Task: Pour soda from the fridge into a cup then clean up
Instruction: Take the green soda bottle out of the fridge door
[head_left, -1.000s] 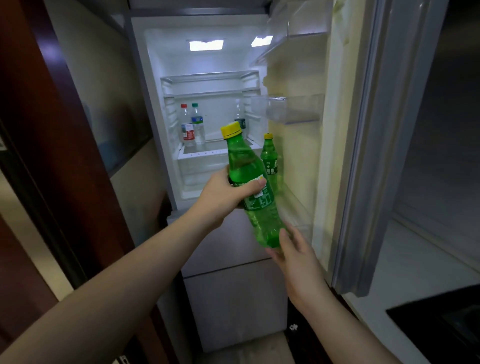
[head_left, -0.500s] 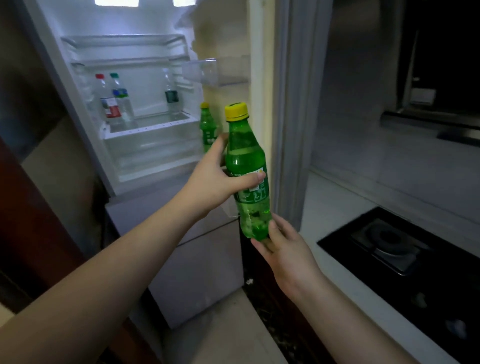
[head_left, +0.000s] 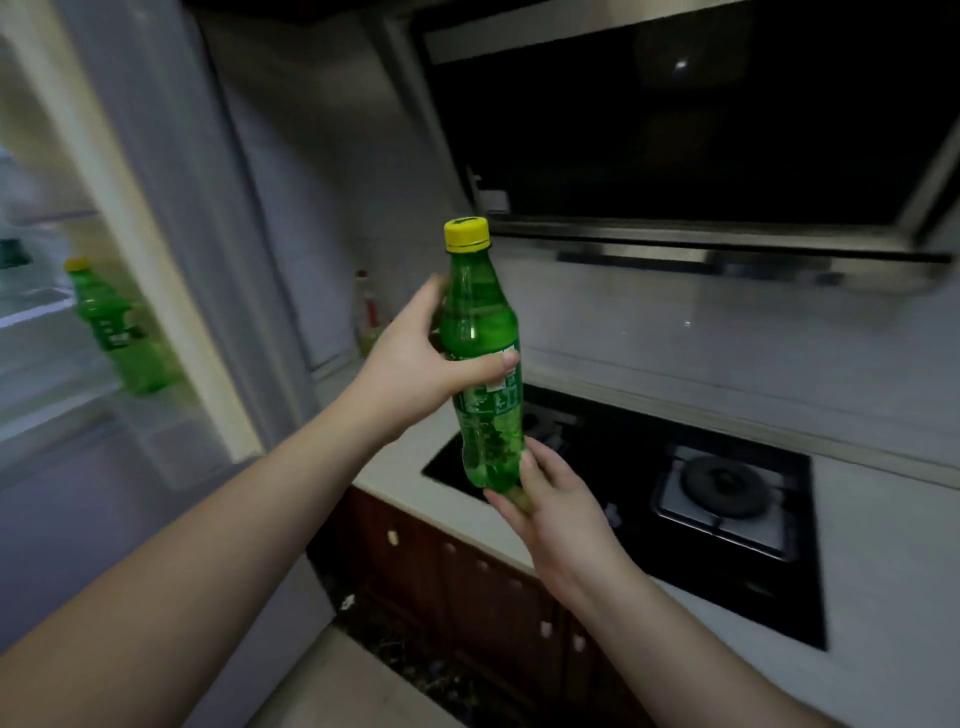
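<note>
a: while the left hand (head_left: 415, 364) wraps the middle of the soda bottle (head_left: 485, 358), thumb across the label, what is the other one doing?

b: the right hand (head_left: 550, 499) pinches the bottle's base from below, thumb up against the side and fingers curled under it. so both hands have hold of it, and it stands nearly upright in the air, above the front edge of the counter (head_left: 395, 467).

a: is it opened?

b: no, the yellow cap (head_left: 466, 235) sits on the neck, and the bottle looks full.

a: and around it?

b: just behind it is a black gas hob (head_left: 675, 514) set into the counter, with a range hood (head_left: 727, 156) above. at the far left the fridge door (head_left: 171, 249) stands open, and a second green bottle (head_left: 117, 327) sits in there.

a: so how far along?

b: early, i'd judge. the soda is out of the fridge, nothing more. no cup is in view, so finding one, uncapping, pouring, putting the bottle back and shutting the fridge all seem left to do.
</note>
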